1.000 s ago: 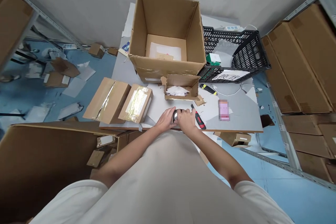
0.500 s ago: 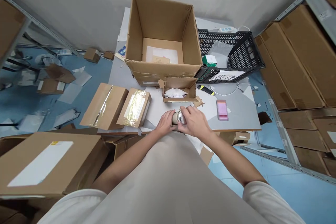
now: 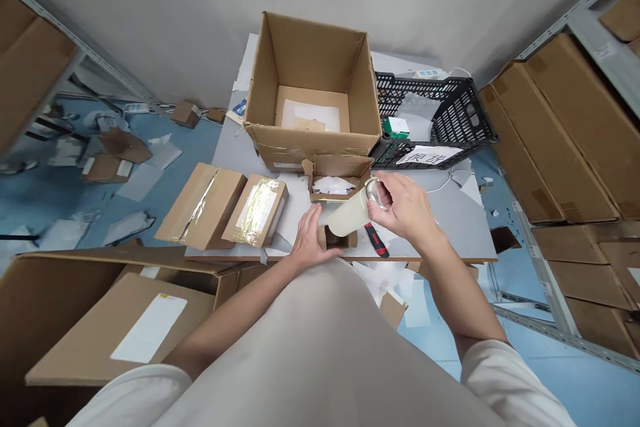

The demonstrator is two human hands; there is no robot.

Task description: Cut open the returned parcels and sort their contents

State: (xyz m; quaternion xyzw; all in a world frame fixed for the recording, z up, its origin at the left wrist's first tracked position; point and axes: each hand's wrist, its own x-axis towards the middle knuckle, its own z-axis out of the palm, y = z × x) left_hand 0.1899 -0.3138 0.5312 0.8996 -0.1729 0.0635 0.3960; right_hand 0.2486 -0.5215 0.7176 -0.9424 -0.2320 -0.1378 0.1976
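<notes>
My right hand [image 3: 403,203] grips a pale cylindrical bottle [image 3: 349,215] by its shiny metal end, with fingers curled round the rim. The bottle is tilted, its lower end over the mouth of a narrow cardboard box [image 3: 353,240]; whether that end is still inside cannot be made out. Wrapped against the left and near sides of this narrow box is my left hand [image 3: 310,240], steadying it at the table's front edge. A red and black utility knife [image 3: 377,240] lies just right of the box. Behind it stands an open small carton [image 3: 341,165] with white paper [image 3: 333,185] inside.
A large open carton [image 3: 313,140] stands at the back, beside a black plastic crate [image 3: 440,156] holding a green and white box [image 3: 397,127]. Two taped boxes [image 3: 203,203] sit on the left. Stacked cartons [image 3: 560,127] fill the right shelf.
My right hand has drawn the bottle up and to the right, showing its pale body and the narrow box's dark opening. My left hand stays at the box. The red knife has come into view.
</notes>
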